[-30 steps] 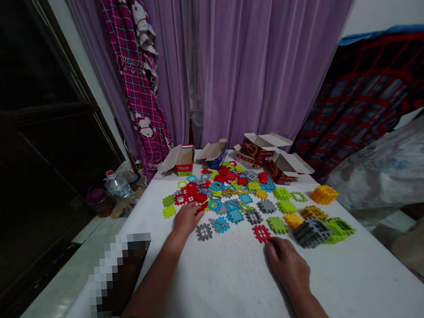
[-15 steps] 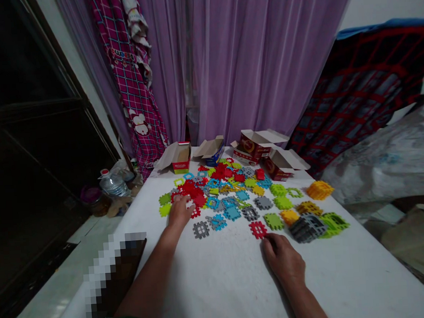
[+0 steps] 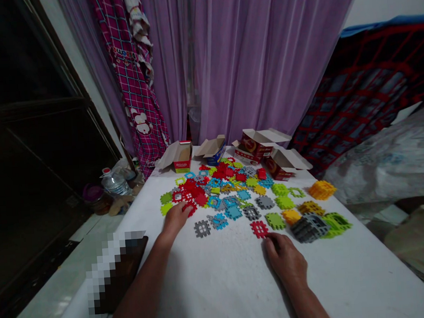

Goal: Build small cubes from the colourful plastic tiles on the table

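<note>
My left hand (image 3: 176, 218) is at the near left edge of the pile of plastic interlocking tiles, fingers closed on the edge of a red tile (image 3: 191, 209). Much of that tile's near side is hidden by the fingers. My right hand (image 3: 287, 261) rests on the table with curled fingers, its fingertips at the corner of a red window tile (image 3: 259, 229) lying flat. Between the hands lie a grey window tile (image 3: 202, 228) and a blue tile (image 3: 233, 212). A green tile (image 3: 275, 221) is just beyond my right hand.
To the right stand a grey stack of tiles (image 3: 310, 227), a green stack (image 3: 337, 224) and a yellow stack (image 3: 322, 189). Open cardboard boxes, among them a red one (image 3: 183, 162) and a blue one (image 3: 215, 155), line the far edge. A dark tablet-like object (image 3: 124, 276) lies at the left.
My left hand has drawn back slightly toward me and left, from over the red tiles, with a red tile at its fingertips. My right hand stays by the red window tile.
</note>
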Demonstrator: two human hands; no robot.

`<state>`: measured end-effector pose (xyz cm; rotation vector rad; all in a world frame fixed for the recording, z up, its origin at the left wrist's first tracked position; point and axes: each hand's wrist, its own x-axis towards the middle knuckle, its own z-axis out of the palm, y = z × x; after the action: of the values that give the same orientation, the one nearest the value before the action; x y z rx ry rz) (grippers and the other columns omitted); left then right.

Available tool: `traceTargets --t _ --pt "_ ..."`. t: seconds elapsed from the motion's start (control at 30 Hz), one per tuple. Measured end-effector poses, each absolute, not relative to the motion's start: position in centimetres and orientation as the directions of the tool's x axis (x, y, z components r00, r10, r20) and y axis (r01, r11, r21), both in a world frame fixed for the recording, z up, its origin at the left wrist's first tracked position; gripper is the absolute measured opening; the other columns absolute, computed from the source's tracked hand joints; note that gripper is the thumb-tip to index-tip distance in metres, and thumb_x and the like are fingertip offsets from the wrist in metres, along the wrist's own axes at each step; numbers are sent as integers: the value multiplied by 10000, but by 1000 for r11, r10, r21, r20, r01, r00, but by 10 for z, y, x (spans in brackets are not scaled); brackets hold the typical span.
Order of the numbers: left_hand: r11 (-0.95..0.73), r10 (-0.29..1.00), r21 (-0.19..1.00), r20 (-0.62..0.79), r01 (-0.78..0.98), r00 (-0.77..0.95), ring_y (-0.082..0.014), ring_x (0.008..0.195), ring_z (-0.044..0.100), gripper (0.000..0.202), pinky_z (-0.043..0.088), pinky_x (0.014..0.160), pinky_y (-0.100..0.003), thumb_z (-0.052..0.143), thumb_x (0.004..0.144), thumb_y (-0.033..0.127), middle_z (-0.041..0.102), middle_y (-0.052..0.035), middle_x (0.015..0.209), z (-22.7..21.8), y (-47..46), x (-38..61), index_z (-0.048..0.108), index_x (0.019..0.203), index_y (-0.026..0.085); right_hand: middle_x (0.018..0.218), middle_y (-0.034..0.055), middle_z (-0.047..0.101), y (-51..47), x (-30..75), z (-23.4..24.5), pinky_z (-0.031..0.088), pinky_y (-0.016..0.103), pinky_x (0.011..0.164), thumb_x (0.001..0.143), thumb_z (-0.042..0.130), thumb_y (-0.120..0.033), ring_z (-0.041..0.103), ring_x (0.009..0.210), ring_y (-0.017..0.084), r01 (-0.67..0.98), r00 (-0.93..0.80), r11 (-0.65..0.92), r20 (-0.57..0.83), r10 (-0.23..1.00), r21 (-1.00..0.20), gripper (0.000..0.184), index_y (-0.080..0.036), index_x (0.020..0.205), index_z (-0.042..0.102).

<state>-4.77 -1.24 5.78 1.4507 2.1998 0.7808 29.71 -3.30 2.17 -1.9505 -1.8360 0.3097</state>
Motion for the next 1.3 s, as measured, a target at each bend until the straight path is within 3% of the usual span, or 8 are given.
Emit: traceTargets --t 0.13,0.23,0.43,0.77,0.87,0.97,1.07,1.3 --pt "258 931 745 -22 615 -364 -156 753 678 351 538 648 -258 503 911 358 746 -16 858 62 -17 -31 690 1163 199 1130 64 690 -31 300 18 419 294 689 913 379 -457 637 883 197 848 124 -11 179 976 -530 419 -220 1057 693" --pt "54 949 790 149 610 -277 -174 971 683 330 566 830 -297 503 909 294 744 -39 1100 60 -23 -6 722 1150 242 1025 73 714 -29 297 16 440 291 691 859 426 -499 633 798 191 770 137 32 215 967 -637 431 -200 989 708" --pt "-342 873 617 487 709 -3 -169 1166 627 432 509 1043 -360 426 899 116 707 -45 1213 36 -36 49 718 1174 278 791 69 726 -27 263 33 474 288 683 822 487 -615 628 726 199 425 14 90 106 994 -900 497 -184 838 735" --pt "-435 836 516 537 738 117 -192 1311 538 451 446 1125 -397 371 941 131 626 -95 1348 29 -37 75 638 1287 243 475 -66 441 -17 239 40 271 236 476 663 688 -616 331 462 92 -71 -108 -189 -181 978 -979 434 -198 617 578" --pt "-235 895 750 415 618 -164 -209 1238 594 421 506 1050 -386 389 940 215 609 -129 1363 31 -34 73 612 1297 194 509 -62 466 -17 242 42 238 227 475 616 719 -608 319 473 84 -93 -95 -235 -226 969 -968 438 -187 647 602" --pt "-7 960 945 97 327 -261 -184 895 705 404 606 695 -297 412 936 388 725 -109 1098 33 -32 74 649 1184 175 535 -49 493 -17 244 45 238 228 484 589 735 -603 334 491 86 -87 -80 -229 -223 972 -969 444 -180 644 613" --pt "145 971 981 -116 130 -208 -161 699 679 486 502 459 -217 552 823 566 734 -64 879 38 -33 77 672 1070 166 533 -48 490 -17 243 44 256 233 495 609 726 -601 355 507 95 -92 -73 -202 -196 978 -975 433 -183 647 620" --pt "247 959 967 -254 -69 -123 -120 576 625 578 372 397 -174 758 603 580 698 -21 745 58 -39 84 631 983 163 593 -13 571 -15 241 44 363 262 600 602 728 -601 460 600 130 -82 -17 -113 -112 994 -990 422 -190 612 633"
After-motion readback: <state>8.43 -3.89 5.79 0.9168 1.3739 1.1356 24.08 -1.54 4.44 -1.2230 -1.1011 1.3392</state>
